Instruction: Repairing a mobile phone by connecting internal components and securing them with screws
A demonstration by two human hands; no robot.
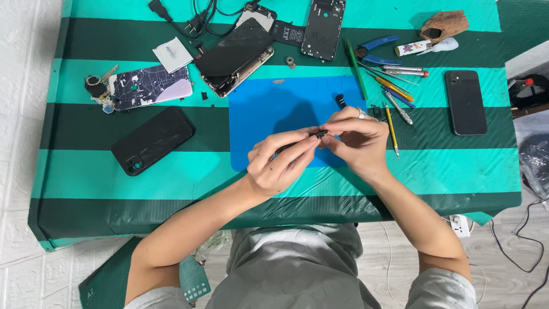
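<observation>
Above the near edge of a blue work mat [269,114], my left hand [280,160] grips a thin black tool, likely a small screwdriver [318,135]. My right hand [357,137] pinches the tool's tip end with thumb and fingers; a ring shows on one finger. Both hands meet over the mat. A small black cylindrical part [341,101] lies on the mat just beyond my right hand.
The table has a green striped cover [86,171]. Left: a black phone case [151,140] and a patterned phone back [151,86]. Far middle: an opened phone [234,56] and a phone frame [323,28]. Right: screwdrivers and tweezers [394,86], a black phone [465,102].
</observation>
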